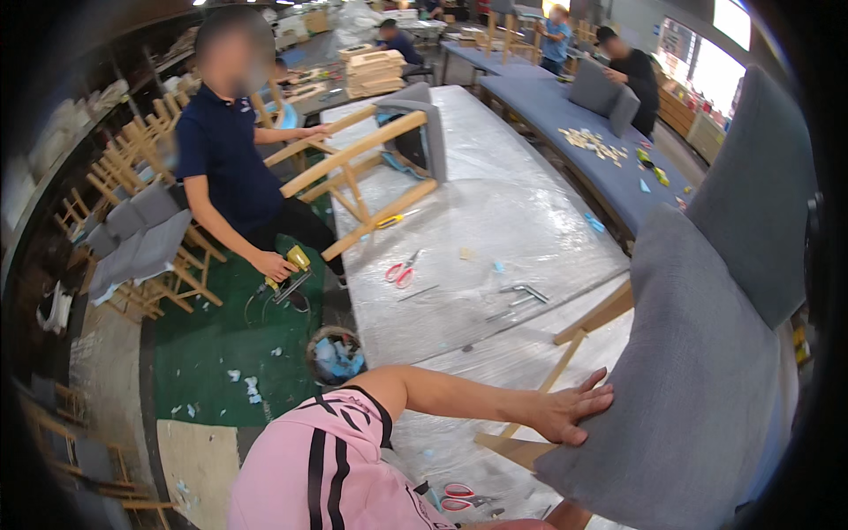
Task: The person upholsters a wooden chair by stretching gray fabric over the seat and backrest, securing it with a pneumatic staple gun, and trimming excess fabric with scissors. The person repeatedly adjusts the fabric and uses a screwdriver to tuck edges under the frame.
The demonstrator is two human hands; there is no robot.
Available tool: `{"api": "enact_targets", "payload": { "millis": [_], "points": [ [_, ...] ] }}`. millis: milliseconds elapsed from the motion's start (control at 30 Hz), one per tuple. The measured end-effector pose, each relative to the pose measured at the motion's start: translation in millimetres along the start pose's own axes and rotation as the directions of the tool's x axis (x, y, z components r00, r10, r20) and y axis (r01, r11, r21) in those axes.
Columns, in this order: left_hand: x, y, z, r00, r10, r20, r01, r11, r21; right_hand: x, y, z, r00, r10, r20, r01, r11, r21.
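Hand flat on a grey chair

The left hand (pixel 565 413) lies open, fingers spread, on the grey chair seat (pixel 698 380) lying on the plastic-covered table (pixel 495 221). The right hand is hidden. A round bin (pixel 336 355) on the floor holds blue scraps.

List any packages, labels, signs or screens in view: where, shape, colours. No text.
Stacked flat cartons: far end of the plastic-covered table, tan, rectangular.
Wall panels, perhaps screens or windows: upper right, bright white rectangles; cannot tell which.
Left hand lies flat on a grey upholstered chair, no label visible. Right hand unseen.
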State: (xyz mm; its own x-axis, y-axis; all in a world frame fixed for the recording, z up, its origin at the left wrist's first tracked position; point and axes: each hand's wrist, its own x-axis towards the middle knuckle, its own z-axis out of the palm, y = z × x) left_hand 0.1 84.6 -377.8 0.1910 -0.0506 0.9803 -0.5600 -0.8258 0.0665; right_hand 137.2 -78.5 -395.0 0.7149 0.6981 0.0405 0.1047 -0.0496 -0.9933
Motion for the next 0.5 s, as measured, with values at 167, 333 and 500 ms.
{"api": "enact_targets", "payload": {
  "millis": [167,333,500],
  "points": [
    [76.7,21.1,72.6,0.717,0.109,-0.689,-0.304,0.938,-0.168,-34.1,19.3,-45.7,0.985,0.126,-0.115,-0.134,0.988,-0.070],
    [75.2,22.5,97.5,0.652,-0.024,-0.758,-0.270,0.927,-0.261,-73.2,40.4,-73.0,0.951,0.259,-0.167,-0.279,0.955,-0.104],
    [78.2,41.1,96.2,0.623,-0.136,-0.770,-0.233,0.908,-0.348,-130.1,62.2,-99.6,0.894,0.392,-0.216,-0.417,0.905,-0.088]
  ]
}}
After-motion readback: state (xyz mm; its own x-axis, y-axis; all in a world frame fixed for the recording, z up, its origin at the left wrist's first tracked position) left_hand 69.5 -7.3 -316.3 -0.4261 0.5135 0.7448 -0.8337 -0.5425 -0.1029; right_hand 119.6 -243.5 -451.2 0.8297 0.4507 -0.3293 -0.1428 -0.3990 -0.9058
